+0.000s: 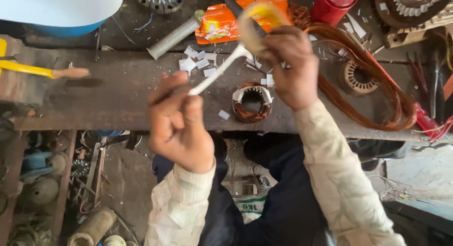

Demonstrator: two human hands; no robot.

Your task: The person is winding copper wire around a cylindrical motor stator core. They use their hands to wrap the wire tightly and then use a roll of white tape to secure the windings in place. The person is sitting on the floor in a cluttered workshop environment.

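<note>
My right hand point(291, 69) is closed around a pale yellow roll of cloth tape point(257, 24), which I hold up above the dark wooden workbench point(108, 92). From the roll a white strip of tape point(218, 71) runs down and to the left, stretched tight, to my left hand point(178, 125). The left hand pinches the end of the strip between thumb and first fingers; the other fingers are curled in. Below the strip, on the bench, stands a small round motor stator with copper winding and white paper inserts point(252, 103). Small white paper scraps point(196, 62) lie near it. A loose bundle of copper wire point(373, 80) lies to the right, and an orange plastic packet point(219, 21) lies behind the roll.
</note>
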